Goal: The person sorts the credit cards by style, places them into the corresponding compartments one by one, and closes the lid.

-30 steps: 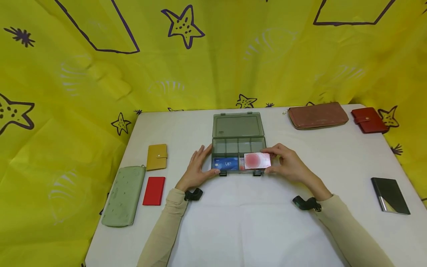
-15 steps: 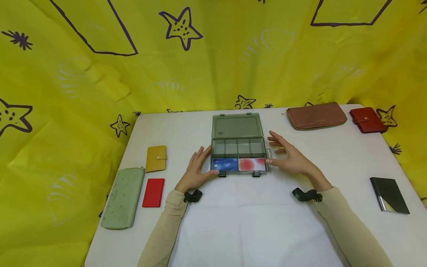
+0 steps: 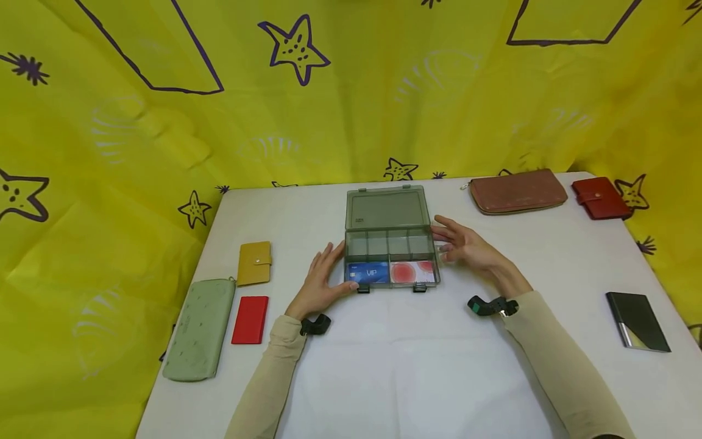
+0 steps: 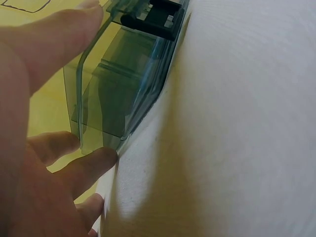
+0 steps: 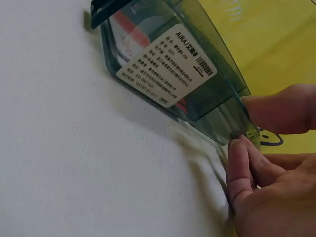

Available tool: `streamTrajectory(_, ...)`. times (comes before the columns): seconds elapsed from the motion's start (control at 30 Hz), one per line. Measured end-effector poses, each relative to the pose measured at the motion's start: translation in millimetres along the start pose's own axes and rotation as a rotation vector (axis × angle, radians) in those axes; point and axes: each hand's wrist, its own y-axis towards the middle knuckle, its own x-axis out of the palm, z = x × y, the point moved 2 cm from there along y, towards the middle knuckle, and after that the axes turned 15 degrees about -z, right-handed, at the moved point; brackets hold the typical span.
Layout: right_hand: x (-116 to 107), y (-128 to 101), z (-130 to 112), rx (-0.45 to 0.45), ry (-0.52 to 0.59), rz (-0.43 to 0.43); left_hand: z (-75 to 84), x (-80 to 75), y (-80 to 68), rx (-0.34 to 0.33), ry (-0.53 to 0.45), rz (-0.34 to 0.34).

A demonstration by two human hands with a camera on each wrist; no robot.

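A green see-through compartment box [image 3: 389, 242] lies on the table with its lid [image 3: 387, 207] folded back. In its front compartments sit a blue card marked VIP [image 3: 368, 272] and a white card with red circles [image 3: 412, 272]. My left hand [image 3: 322, 281] holds the box's left end, thumb at the front corner beside a black latch [image 4: 155, 17], fingers along the side wall. My right hand [image 3: 474, 249] is at the right side near the hinge; its relaxed fingertips [image 5: 239, 148] touch the lower corner and its thumb is at the rim. A printed label [image 5: 168, 66] covers part of that side.
On the left lie a yellow card holder [image 3: 255, 263], a red card holder [image 3: 250, 320] and a green zip wallet [image 3: 200, 330]. To the right are a brown zip wallet [image 3: 518, 192], a red snap wallet [image 3: 601, 198] and a black card case [image 3: 638, 321]. A yellow patterned cloth [image 3: 351, 110] hangs behind.
My right hand lowered the white-and-red card into the front right compartment and let go, then moved back along the box's right side toward the hinge. The left hand stayed at the left end.
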Motion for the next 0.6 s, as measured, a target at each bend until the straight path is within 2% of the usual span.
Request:
streamTrajectory(0.4, 5, 9, -4, -0.019, 0.180, 0.044, 0.0, -0.5, 0.9, 0.025, 0.009, 0.009)
streamTrajectory(0.6, 5, 12, -2, -0.023, 0.168, 0.079, -2.1, -1.0, 1.5, 0.052, 0.019, 0.008)
